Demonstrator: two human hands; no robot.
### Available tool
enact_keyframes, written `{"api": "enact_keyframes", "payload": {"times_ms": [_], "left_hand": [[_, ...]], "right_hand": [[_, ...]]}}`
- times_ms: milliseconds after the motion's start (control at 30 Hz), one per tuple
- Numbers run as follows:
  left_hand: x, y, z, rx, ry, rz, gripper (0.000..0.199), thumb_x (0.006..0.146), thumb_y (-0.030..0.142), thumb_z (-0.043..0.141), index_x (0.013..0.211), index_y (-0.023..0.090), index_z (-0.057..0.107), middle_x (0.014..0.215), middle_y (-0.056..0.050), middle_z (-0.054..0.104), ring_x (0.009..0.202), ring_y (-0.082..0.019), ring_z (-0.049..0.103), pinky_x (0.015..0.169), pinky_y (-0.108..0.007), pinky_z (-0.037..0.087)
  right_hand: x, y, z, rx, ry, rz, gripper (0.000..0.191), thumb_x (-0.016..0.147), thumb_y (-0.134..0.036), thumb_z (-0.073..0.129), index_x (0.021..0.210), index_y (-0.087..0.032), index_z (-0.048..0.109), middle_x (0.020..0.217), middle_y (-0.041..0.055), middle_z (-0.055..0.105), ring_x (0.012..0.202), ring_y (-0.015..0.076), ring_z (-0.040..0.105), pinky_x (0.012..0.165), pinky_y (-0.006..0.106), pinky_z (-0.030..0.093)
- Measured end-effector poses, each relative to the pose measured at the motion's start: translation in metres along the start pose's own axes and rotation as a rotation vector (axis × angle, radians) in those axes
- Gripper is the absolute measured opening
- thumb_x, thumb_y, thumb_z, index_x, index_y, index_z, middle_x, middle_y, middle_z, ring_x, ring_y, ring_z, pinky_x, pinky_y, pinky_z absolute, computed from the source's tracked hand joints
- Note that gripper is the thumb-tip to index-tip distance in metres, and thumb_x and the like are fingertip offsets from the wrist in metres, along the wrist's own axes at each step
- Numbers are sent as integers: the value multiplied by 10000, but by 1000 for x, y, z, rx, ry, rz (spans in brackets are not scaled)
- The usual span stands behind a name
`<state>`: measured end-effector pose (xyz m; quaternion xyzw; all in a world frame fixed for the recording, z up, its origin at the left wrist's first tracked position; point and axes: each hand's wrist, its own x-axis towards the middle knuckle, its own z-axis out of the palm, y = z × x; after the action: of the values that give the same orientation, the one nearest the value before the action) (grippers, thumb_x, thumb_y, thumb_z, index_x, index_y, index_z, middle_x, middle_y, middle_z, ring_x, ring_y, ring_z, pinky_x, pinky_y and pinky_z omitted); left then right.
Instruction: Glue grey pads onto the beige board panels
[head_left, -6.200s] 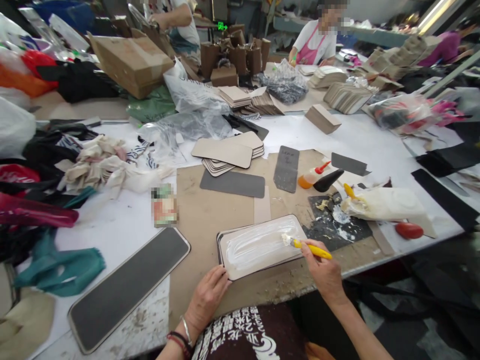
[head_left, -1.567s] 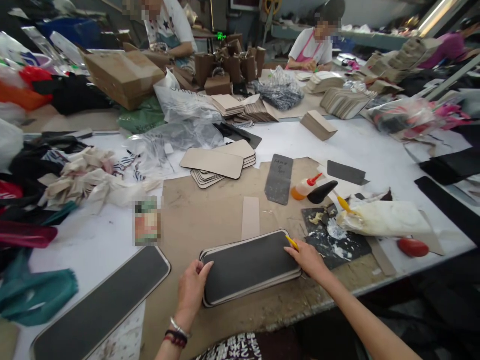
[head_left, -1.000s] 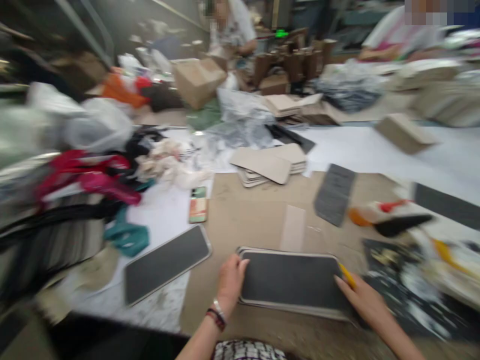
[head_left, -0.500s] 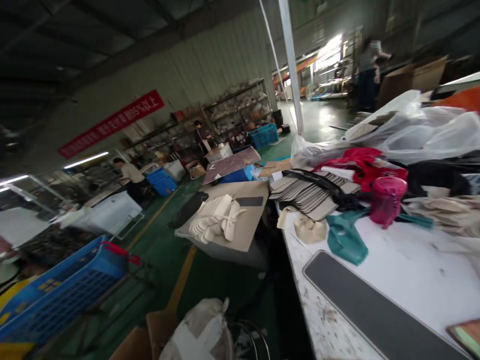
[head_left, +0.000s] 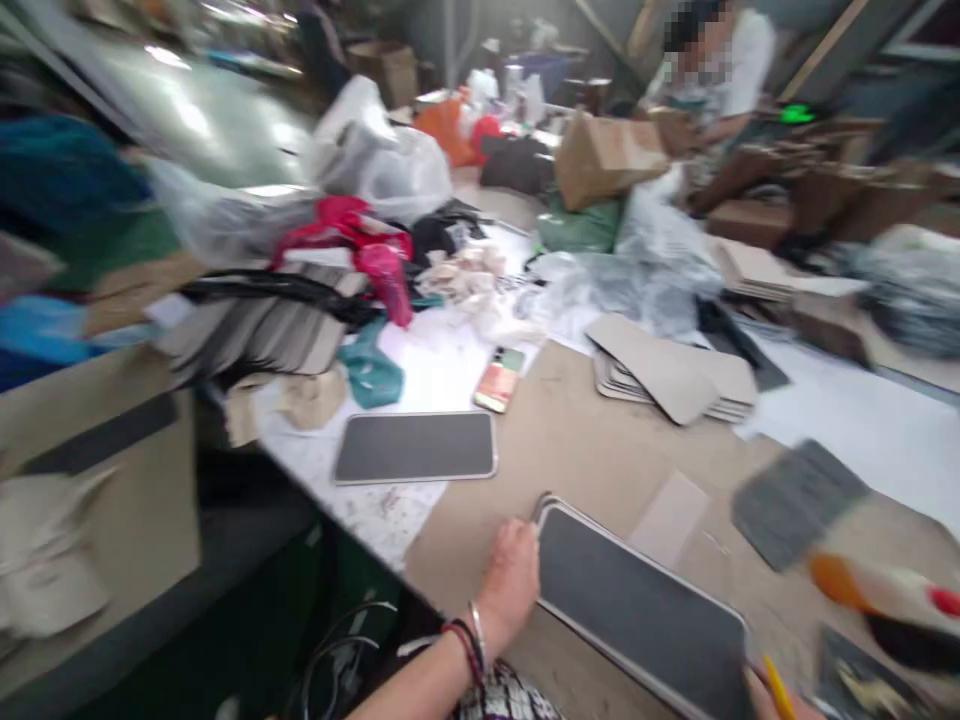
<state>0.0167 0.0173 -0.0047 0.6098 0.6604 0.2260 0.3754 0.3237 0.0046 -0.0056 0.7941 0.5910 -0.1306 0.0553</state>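
A dark grey rounded panel with a pale rim [head_left: 637,605] lies tilted across my view just above the brown board, seemingly doubled at its edge. My left hand [head_left: 514,575] is closed on its left end, fingers curled over the rim. At the panel's right end my right hand [head_left: 772,697] shows only partly, at the bottom edge of the view, its thumb against the rim. A thin yellow stick [head_left: 778,688] stands out beside that hand; its kind is unclear. Another dark grey panel [head_left: 416,447] lies flat on the white tabletop.
Beige panels [head_left: 667,370] lie stacked at the back. A phone [head_left: 499,380] rests by the flat panel. On the right are a grey sheet [head_left: 799,503] and a blurred bottle with an orange tip [head_left: 877,585]. A co-worker [head_left: 720,75] sits behind a carton [head_left: 607,155].
My view has swung right from the aisle to the table. Both hands and the panel between them have come into view; the other grey panel now appears farther left.
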Motion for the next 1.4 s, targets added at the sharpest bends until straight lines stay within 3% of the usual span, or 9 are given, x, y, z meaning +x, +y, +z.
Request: {"api": "enact_keyframes", "payload": {"times_ms": [100,233,367,467,633,933,1167,1300,1400], "left_hand": [[8,-3,4,-80,31,-6,269,841,168,336,926,148,591,924,-109,589,895,-201,529,861,-395,434],[16,-9,-10,-190,52,-29,279,770,332,454,901,143,612,894,-109,615,847,-225,560,820,-403,442],[27,-16,-20,-321,6,-208,373,655,499,543,787,159,621,752,-75,649,731,-236,590,721,-386,459],[38,-23,-21,-421,-42,-330,447,534,550,632,736,152,618,696,-53,654,703,-229,595,682,-351,458],[42,-30,-19,-564,-50,-431,459,441,487,728,723,141,621,689,-30,654,672,-186,582,680,-313,446],[34,-32,-15,-704,55,-557,428,423,373,763,756,143,624,678,18,631,651,-128,551,691,-277,428],[31,-30,-12,-727,85,-551,404,438,343,768,762,139,637,698,7,647,651,-124,564,686,-272,434],[28,-18,-16,-803,59,-567,400,416,343,782,727,139,634,653,7,650,612,-117,560,621,-243,434],[24,-10,-22,-834,-36,-553,395,469,400,753,731,125,644,637,-16,655,575,-119,551,542,-228,411]], "right_hand": [[-35,28,4,6,-28,171,284,886,-327,398,855,-173,635,808,83,630,762,187,602,672,282,468],[-41,15,16,74,81,162,366,859,-348,327,852,-155,638,775,94,615,740,205,592,664,288,439],[-48,1,16,229,145,143,348,853,-341,328,889,-172,631,785,74,611,755,184,580,692,267,417],[-50,-2,14,425,127,242,306,833,-361,368,852,-183,616,812,59,630,783,178,588,706,252,410],[-45,-3,12,532,15,391,204,778,-376,479,735,-192,554,698,21,624,675,171,580,610,234,378],[-33,-3,9,469,-53,404,145,754,-314,551,695,-182,567,699,24,639,679,165,590,598,219,350],[-27,-1,13,386,-78,355,154,786,-307,522,732,-176,583,741,43,655,706,167,594,599,214,353],[-27,3,12,386,-78,363,197,772,-357,514,745,-179,592,741,43,655,719,182,597,608,227,363],[-29,12,15,505,-100,335,257,750,-415,504,732,-179,603,712,30,649,699,184,588,602,236,376]]}}
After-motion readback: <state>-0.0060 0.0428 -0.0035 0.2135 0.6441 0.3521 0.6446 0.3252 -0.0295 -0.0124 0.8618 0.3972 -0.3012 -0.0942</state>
